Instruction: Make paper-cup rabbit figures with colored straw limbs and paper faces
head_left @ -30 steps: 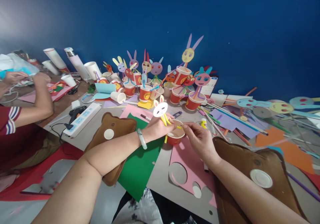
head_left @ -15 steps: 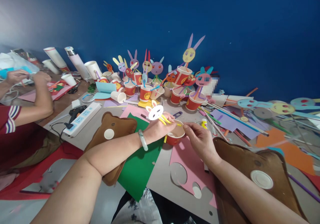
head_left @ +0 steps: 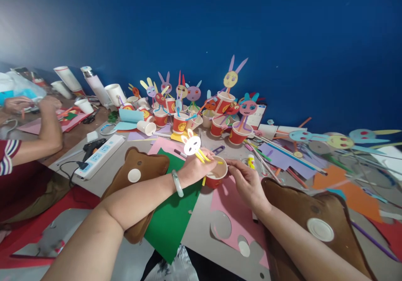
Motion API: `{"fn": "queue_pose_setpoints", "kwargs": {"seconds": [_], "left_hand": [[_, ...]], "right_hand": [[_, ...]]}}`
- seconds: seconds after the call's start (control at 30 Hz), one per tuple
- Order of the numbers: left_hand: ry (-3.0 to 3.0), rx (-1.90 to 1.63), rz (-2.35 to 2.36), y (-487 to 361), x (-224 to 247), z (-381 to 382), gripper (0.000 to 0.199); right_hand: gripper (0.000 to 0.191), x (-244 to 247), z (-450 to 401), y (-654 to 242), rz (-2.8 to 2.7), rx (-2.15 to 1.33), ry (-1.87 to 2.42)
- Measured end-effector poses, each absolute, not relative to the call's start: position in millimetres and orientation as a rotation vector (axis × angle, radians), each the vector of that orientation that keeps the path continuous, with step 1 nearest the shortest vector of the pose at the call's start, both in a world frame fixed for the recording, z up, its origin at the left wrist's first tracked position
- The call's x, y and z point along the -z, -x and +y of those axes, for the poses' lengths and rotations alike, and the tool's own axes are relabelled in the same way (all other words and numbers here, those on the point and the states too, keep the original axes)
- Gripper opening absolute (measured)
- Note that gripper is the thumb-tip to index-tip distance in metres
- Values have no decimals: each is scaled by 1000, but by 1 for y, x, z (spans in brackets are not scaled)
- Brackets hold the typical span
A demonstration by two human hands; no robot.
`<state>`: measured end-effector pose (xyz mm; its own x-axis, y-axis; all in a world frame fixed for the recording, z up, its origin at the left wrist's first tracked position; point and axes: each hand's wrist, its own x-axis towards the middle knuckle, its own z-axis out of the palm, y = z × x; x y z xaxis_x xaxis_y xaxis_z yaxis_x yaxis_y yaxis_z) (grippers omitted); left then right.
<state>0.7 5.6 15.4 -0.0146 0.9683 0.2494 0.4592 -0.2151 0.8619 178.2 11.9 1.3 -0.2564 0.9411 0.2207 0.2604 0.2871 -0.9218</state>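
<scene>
Left hand (head_left: 198, 166): closed on the yellow stems of a white rabbit-faced figure (head_left: 192, 145), its face above the fingers, stems slanting down toward the cup (head_left: 216, 183). Right hand (head_left: 246, 183): fingers pinched at the cup's right rim, grip unclear. Cup: between both hands.

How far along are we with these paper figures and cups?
Looks done: several paper figures perched in red cups by the wall.
In hand: the left hand holds the white rabbit figure by its yellow legs at the near cup; the right hand is at the rim.
Probably left: getting this figure to sit unheld, and maybe the yellow-faced figure lying at right.
</scene>
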Motion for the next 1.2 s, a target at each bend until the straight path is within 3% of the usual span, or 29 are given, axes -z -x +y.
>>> {"fn": "queue_pose_setpoints", "kwargs": {"seconds": [0.77,1.2], "left_hand": [[-1846,-1010,1410,9,-11,12,2],[-1853,-1070,1290,7,-7,13,9]], "right_hand": [[27,2,11,-178,-1685,-1094,1021],[28,5,12,-180,-1671,-1116,977]]}}
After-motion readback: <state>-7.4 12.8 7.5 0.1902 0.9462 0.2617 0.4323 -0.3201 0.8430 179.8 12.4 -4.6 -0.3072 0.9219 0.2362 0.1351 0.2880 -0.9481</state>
